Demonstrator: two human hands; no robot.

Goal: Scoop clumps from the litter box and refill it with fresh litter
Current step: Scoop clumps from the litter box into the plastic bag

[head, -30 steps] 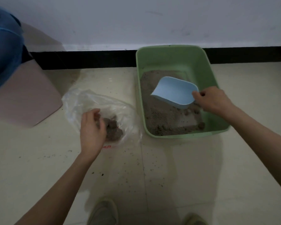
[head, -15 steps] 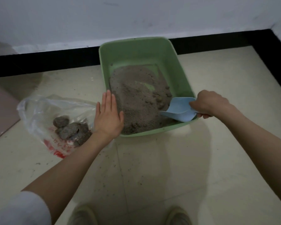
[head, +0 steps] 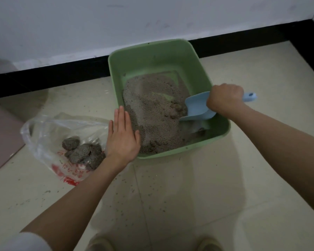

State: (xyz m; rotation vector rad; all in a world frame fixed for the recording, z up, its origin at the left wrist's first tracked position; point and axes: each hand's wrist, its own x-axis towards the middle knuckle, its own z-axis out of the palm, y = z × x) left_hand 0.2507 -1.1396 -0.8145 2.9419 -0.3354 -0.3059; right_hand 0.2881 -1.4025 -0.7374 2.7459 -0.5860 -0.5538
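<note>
A green litter box (head: 198, 58) sits on the pale tiled floor (head: 188, 187), its far end near the black skirting at the foot of the wall. Grey-brown litter (head: 152, 113) covers most of its bottom, heaped toward the left wall and the near edge, with a patch of bare green bottom showing near the middle and more bare bottom at the near right corner. The right hand (head: 225, 98) is curled tight round the handle of a pale blue scoop (head: 196, 107); the handle's end sticks out past the knuckles over the box's right rim, and the scoop's mouth points down and left into the litter at the right side of the box, just beside a few clumps (head: 177, 108) lying there. Whether the scoop's lip touches them cannot be told. The left hand (head: 122, 136) is flat, fingers straight and together, holding nothing; it lies over the box's left rim near the near left corner, but whether it presses on the rim cannot be told. Just left of it a clear plastic bag (head: 49, 134) with red print lies open on the floor, holding several dark grey lumps of litter (head: 82, 152). Loose grains are scattered on the floor in front of the box. The toes of 2 shoes show at the bottom edge.
</note>
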